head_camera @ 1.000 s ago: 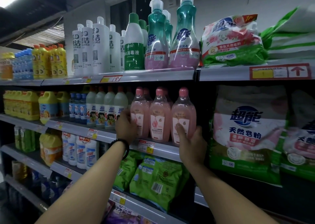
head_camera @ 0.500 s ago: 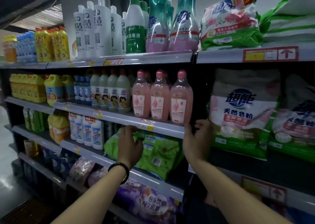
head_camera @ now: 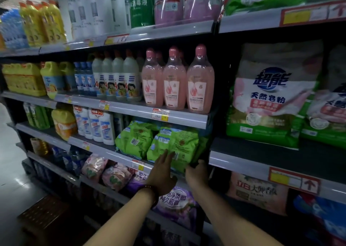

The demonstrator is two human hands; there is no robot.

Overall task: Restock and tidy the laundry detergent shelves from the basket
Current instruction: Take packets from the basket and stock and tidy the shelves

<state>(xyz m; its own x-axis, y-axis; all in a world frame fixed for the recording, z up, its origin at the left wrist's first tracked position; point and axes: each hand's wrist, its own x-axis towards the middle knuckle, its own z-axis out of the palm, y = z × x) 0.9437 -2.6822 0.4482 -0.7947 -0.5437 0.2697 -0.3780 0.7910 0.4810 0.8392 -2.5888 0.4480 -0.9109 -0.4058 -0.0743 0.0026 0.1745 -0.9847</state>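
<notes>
Left hand [head_camera: 162, 172] flat on green bag [head_camera: 175, 141], right hand [head_camera: 197, 173] seemingly gripping

Grey shelf [head_camera: 179, 117], 3 pink bottles [head_camera: 174, 82], green bags [head_camera: 173, 145]

Three pink bottles [head_camera: 174, 81] are standing in the front row of their shelf [head_camera: 131, 107], with more of them showing behind that are too hidden to count, and four white bottles with red caps [head_camera: 118, 73] are lining up just beside them to the left. One level down, two green bags [head_camera: 174, 141] are sitting side by side and three white bottles with blue labels [head_camera: 95, 124] are standing near them, while two large powder bags [head_camera: 269, 96] are leaning further right
</notes>
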